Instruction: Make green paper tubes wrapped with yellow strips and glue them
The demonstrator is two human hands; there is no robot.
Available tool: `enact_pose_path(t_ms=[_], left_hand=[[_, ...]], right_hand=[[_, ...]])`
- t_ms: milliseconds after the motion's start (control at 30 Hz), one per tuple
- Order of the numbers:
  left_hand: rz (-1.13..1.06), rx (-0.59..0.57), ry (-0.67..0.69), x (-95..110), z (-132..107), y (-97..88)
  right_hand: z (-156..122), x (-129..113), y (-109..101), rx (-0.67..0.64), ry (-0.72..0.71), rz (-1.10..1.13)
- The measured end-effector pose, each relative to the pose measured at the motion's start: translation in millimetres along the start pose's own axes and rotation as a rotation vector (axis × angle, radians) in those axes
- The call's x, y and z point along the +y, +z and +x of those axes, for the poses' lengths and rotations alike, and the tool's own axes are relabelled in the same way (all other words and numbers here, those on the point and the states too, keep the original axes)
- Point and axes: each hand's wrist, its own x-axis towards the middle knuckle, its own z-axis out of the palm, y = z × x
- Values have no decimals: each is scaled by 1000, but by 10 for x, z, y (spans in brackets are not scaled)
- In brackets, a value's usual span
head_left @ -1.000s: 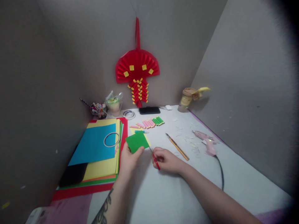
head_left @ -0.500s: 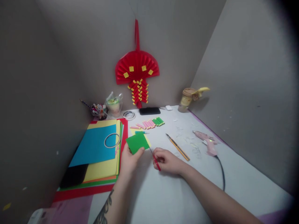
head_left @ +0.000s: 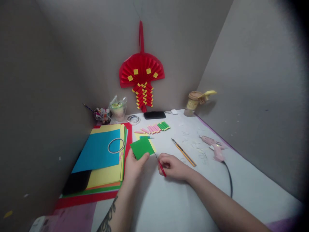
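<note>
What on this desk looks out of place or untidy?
Small scraps lie scattered between the orange pen-like tool and the pink glue gun, like uncleared litter. The blue sheet sits askew on the yellow sheets.

Green paper (head_left: 142, 147) meets red-handled scissors (head_left: 163, 170)

The paper is a plain, four-sided piece, held up flat and slightly tilted. The scissors slant up toward its lower right corner, thin dark blades at the edge, handles partly hidden; whether they bite into it cannot be told
</note>
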Motion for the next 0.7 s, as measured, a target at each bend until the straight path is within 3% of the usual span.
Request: enact_pose_path(t_ms=[700], left_hand=[[5, 19, -7, 54, -28, 27]], right_hand=[[-2, -5, 6, 2, 14, 53]])
